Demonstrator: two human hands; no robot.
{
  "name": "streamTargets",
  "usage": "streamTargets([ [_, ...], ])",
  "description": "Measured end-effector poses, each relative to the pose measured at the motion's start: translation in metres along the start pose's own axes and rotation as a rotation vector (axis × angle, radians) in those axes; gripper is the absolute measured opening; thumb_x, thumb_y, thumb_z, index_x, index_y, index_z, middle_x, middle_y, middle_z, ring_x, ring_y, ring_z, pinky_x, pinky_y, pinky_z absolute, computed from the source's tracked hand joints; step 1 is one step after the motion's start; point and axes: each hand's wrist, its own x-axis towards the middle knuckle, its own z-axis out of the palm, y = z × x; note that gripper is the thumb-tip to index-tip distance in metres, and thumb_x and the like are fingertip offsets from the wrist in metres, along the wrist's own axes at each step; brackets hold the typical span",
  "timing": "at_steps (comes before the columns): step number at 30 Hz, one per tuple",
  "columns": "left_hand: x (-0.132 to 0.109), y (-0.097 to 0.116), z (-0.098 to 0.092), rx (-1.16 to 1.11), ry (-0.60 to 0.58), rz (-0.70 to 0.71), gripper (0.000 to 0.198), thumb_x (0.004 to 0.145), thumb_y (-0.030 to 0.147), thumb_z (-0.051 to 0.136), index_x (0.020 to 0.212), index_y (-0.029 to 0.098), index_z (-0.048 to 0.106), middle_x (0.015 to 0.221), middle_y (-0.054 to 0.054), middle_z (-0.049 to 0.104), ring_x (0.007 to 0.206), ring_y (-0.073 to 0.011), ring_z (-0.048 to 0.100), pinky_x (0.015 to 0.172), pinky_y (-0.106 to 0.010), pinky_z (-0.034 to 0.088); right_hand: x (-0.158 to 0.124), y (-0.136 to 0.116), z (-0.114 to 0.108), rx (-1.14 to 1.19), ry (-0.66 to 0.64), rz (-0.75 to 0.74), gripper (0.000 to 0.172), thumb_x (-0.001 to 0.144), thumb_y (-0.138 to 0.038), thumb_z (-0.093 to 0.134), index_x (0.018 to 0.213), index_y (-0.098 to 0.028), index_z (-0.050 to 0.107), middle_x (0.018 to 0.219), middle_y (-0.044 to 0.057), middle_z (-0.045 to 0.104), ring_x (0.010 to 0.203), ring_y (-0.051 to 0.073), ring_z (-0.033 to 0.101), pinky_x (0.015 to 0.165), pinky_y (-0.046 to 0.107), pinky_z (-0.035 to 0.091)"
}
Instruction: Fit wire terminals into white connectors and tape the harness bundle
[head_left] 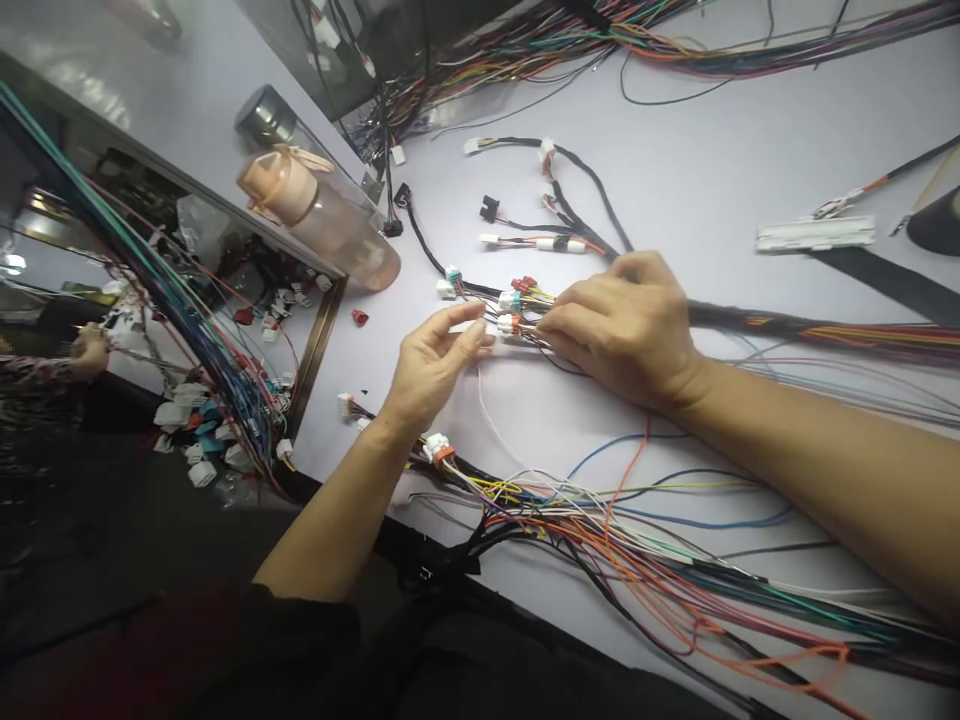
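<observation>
My right hand (pixel 626 325) is closed on the wires of a harness, its fingertips just behind a white connector with an orange part (pixel 509 326). Beside that sit a white-and-teal connector (pixel 510 301) and a red connector (pixel 525 286). My left hand (pixel 435 365) is to the left of these connectors, thumb and forefinger brought close together. A thin white wire (pixel 484 400) runs down from below its fingertips; whether the fingers pinch it is unclear. The black-wrapped trunk of the harness (pixel 720 315) extends rightward from under my right hand.
A second wire bundle (pixel 540 510) with a white-and-orange connector (pixel 439 450) lies along the near edge. At left stand a peach bottle (pixel 330 220) and a loose red connector (pixel 360 317). A white plastic strip (pixel 816 234) lies right. Another person's hand (pixel 90 350) shows far left.
</observation>
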Motion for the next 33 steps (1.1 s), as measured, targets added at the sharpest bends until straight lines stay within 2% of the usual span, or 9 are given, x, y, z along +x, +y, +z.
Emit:
streamTargets([
  [3, -0.029, 0.012, -0.025, 0.121, 0.109, 0.089, 0.022, 0.083, 0.034, 0.067, 0.098, 0.021, 0.074, 0.098, -0.007, 0.07, 0.079, -0.0127, 0.062, 0.071, -0.025, 0.051, -0.001, 0.001, 0.003, 0.014, 0.023, 0.006, 0.033, 0.097, -0.029, 0.042, 0.073, -0.022, 0.064, 0.072, -0.001, 0.068, 0.064, 0.012, 0.049, 0.079, 0.037, 0.028],
  [6, -0.062, 0.015, -0.042, 0.04, 0.064, 0.042, 0.032, 0.085, 0.042, 0.061, 0.102, 0.018, 0.074, 0.094, -0.01, 0.071, 0.081, -0.0154, 0.061, 0.074, -0.027, 0.049, -0.001, 0.001, 0.005, 0.038, 0.035, 0.01, 0.035, 0.097, -0.029, 0.04, 0.072, -0.022, 0.064, 0.071, 0.0, 0.067, 0.063, 0.013, 0.049, 0.079, 0.038, 0.029],
  [10, -0.093, 0.006, -0.042, -0.105, -0.006, -0.057, 0.039, 0.082, 0.044, 0.064, 0.105, 0.015, 0.074, 0.098, -0.013, 0.071, 0.094, -0.0207, 0.062, 0.08, -0.029, 0.049, -0.001, 0.002, 0.005, 0.05, 0.019, 0.025, 0.038, 0.096, -0.028, 0.038, 0.071, -0.022, 0.065, 0.072, 0.002, 0.067, 0.063, 0.015, 0.048, 0.08, 0.04, 0.03],
  [12, -0.1, 0.002, -0.037, -0.169, -0.014, -0.077, 0.038, 0.08, 0.043, 0.066, 0.105, 0.014, 0.074, 0.096, -0.013, 0.071, 0.091, -0.0197, 0.062, 0.078, -0.028, 0.049, -0.001, 0.002, 0.005, 0.046, 0.01, 0.027, 0.038, 0.096, -0.028, 0.038, 0.071, -0.022, 0.065, 0.072, 0.003, 0.067, 0.063, 0.015, 0.048, 0.081, 0.04, 0.031],
  [19, -0.105, -0.003, -0.023, -0.335, 0.078, -0.213, 0.023, 0.075, 0.03, 0.075, 0.093, 0.016, 0.075, 0.079, -0.006, 0.068, 0.074, -0.0113, 0.062, 0.065, -0.02, 0.05, -0.003, 0.004, 0.007, 0.072, 0.023, 0.024, 0.035, 0.095, -0.026, 0.04, 0.072, -0.021, 0.065, 0.073, 0.003, 0.067, 0.064, 0.014, 0.048, 0.082, 0.041, 0.03],
  [24, -0.097, -0.007, -0.014, -0.551, 0.135, -0.342, 0.022, 0.066, 0.024, 0.082, 0.083, 0.014, 0.072, 0.073, -0.002, 0.066, 0.065, -0.0073, 0.061, 0.056, -0.014, 0.049, -0.003, 0.003, 0.009, 0.046, 0.052, 0.011, 0.036, 0.095, -0.026, 0.039, 0.069, -0.02, 0.064, 0.07, 0.002, 0.065, 0.061, 0.013, 0.044, 0.08, 0.041, 0.03],
  [29, -0.084, -0.007, -0.003, -0.678, 0.185, -0.43, 0.019, 0.069, 0.023, 0.079, 0.08, 0.014, 0.068, 0.072, 0.0, 0.064, 0.056, -0.0039, 0.057, 0.053, -0.012, 0.05, -0.002, 0.005, 0.013, 0.067, 0.08, 0.023, 0.033, 0.094, -0.028, 0.044, 0.067, -0.02, 0.062, 0.069, 0.003, 0.064, 0.061, 0.014, 0.043, 0.078, 0.043, 0.031],
  [33, -0.077, -0.008, 0.003, -0.697, 0.198, -0.46, 0.016, 0.074, 0.024, 0.076, 0.079, 0.014, 0.064, 0.069, 0.002, 0.061, 0.054, -0.0027, 0.056, 0.051, -0.01, 0.049, -0.002, 0.007, 0.016, 0.083, 0.076, 0.037, 0.031, 0.093, -0.027, 0.046, 0.067, -0.019, 0.06, 0.07, 0.003, 0.064, 0.064, 0.014, 0.045, 0.078, 0.043, 0.032],
])
